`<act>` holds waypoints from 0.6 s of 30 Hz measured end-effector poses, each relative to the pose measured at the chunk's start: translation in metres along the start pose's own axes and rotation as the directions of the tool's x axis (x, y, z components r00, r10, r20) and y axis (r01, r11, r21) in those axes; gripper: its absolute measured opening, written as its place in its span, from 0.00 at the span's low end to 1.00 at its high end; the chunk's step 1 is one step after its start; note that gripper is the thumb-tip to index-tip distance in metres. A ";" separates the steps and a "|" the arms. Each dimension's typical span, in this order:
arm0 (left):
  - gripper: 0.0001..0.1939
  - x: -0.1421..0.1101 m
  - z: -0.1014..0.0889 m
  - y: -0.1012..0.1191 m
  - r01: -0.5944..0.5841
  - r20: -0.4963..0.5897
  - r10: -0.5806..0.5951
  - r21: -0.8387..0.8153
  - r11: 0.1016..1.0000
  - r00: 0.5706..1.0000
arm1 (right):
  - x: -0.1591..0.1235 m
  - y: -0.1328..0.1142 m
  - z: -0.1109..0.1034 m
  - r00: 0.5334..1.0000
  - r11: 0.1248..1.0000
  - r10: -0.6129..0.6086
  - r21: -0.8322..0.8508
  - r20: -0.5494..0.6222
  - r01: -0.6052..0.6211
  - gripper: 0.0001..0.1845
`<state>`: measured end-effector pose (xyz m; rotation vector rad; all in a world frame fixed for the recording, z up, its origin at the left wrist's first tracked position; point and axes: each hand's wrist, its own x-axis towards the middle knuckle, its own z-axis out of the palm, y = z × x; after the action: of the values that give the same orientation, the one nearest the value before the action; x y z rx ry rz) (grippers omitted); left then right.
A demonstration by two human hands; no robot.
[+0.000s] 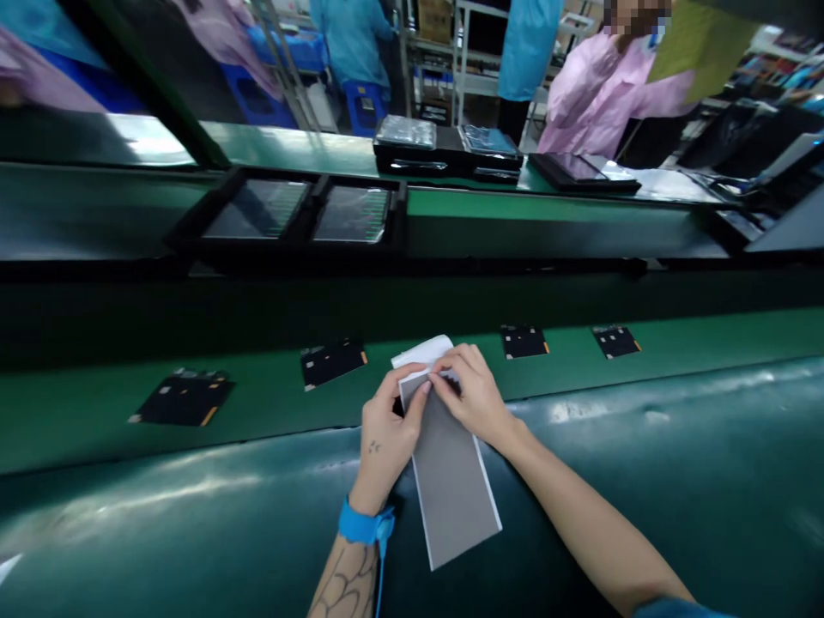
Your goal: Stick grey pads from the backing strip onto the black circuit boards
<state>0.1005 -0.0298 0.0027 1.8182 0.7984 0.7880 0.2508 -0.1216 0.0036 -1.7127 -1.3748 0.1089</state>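
1. Head view, the hands: the left hand (392, 429) and the right hand (473, 395) meet just below the middle of the frame, at about 6 o'clock; neither is spread; both are closed in a pinch on the top end of a grey rectangular sheet (449, 489); the right fingertips (444, 365) press against the place where a white liner (421, 350) parts from the grey face; the left fingertips (421, 386) pinch the sheet's upper left edge.
2. Same view, the sheet: it lies lengthwise towards the person, its lower end running to 6 o'clock on a dark green padded bench edge (193, 506); the liner sticks out past the fingers at its top end; a white margin shows along its right side.
3. Same view, about the hands: a blue wrist strap (365, 524) circles the left wrist; black square pads (331, 362) sit in a row on a green conveyor belt (708, 343), with one at 9 o'clock and two more at 2 o'clock.
4. Same view, farther off: black trays (293, 210) holding glass panels lie on a second belt at 12 o'clock; a co-worker in a pink smock (611, 94) stands at 1 o'clock, raising an olive sheet (701, 47).
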 end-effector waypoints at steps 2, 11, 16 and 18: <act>0.14 0.001 -0.002 -0.001 -0.002 0.006 0.001 0.027 1.000 1.000 | 0.002 -0.002 0.003 0.999 1.000 0.012 -0.013 0.042 -0.012 0.06; 0.23 -0.002 -0.007 -0.001 0.128 -0.003 -0.128 0.042 0.991 0.992 | 0.019 0.080 -0.103 0.980 0.980 0.195 0.056 -0.043 -0.193 0.14; 0.23 -0.002 -0.005 -0.006 0.103 0.006 -0.104 0.064 0.993 0.995 | 0.002 0.147 -0.149 0.931 0.929 0.365 -0.068 0.000 -0.364 0.16; 0.22 -0.001 -0.005 -0.008 0.097 -0.008 -0.097 0.071 0.993 0.995 | -0.001 0.155 -0.146 0.934 0.932 0.355 -0.096 0.034 -0.350 0.14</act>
<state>0.0946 -0.0256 -0.0031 1.8258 0.9212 0.7093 0.4471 -0.2024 -0.0171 -2.0314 -1.1070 0.2990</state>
